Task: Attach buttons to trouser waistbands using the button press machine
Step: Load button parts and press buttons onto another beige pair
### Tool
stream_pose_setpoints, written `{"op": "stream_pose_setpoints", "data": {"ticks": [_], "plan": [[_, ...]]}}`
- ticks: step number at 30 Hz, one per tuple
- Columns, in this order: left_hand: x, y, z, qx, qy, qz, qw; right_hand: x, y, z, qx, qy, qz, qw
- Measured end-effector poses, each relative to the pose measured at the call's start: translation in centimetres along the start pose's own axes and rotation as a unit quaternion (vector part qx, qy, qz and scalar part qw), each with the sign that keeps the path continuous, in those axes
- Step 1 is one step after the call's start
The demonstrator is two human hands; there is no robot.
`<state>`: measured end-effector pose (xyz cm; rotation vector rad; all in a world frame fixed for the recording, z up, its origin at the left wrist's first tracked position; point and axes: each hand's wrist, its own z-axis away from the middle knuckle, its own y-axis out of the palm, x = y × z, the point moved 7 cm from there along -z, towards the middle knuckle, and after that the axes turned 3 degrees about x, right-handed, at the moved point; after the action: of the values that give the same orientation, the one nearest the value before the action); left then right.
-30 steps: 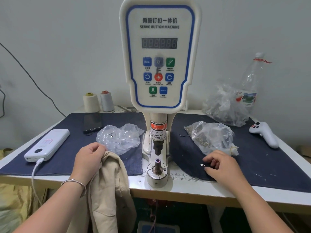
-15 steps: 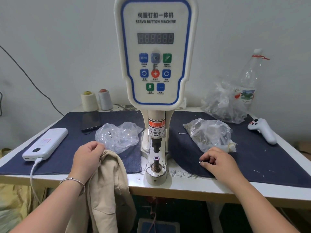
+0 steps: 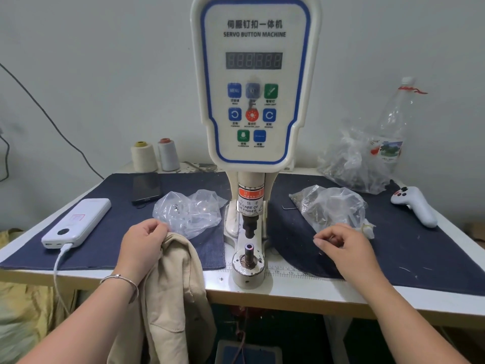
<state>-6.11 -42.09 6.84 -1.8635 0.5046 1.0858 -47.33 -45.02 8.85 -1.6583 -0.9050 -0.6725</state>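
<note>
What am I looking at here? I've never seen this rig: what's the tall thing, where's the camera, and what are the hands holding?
The camera sits on the person's head, looking forward and down at a work table. The tall white unit is a servo button machine; its lower post stands bare, with no cloth on it. The left hand grips beige trousers that hang over the table's front edge. The right hand has its fingers curled over dark denim cloth; whether they pinch a small part is too small to tell. Plastic bags, a power bank, a phone, thread cones and a bottle lie around.
</note>
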Motion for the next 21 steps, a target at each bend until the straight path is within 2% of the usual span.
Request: {"op": "stream_pose_setpoints", "data": {"ticks": [3, 6, 9, 13, 21], "plan": [[0.0, 0.0, -0.1, -0.002, 0.001, 0.0, 1.0, 4.4, 1.0, 0.9, 0.0, -0.063, -0.087, 0.994], [0.1, 0.1, -0.1, 0.0, 0.0, 0.005, 1.0, 8.1, 3.5, 1.8, 0.058, -0.107, -0.12, 0.985], [0.3, 0.1, -0.2, -0.001, -0.001, 0.008, 1.0, 9.1, 5.9, 1.9, 0.107, -0.109, -0.094, 0.984], [0.4, 0.2, -0.4, 0.0, 0.003, 0.009, 1.0, 8.9, 7.5, 1.8, 0.134, -0.104, -0.077, 0.982], [0.3, 0.2, -0.3, -0.004, 0.008, 0.008, 1.0, 9.2, 7.7, 1.5, 0.134, -0.129, -0.047, 0.981]]}}
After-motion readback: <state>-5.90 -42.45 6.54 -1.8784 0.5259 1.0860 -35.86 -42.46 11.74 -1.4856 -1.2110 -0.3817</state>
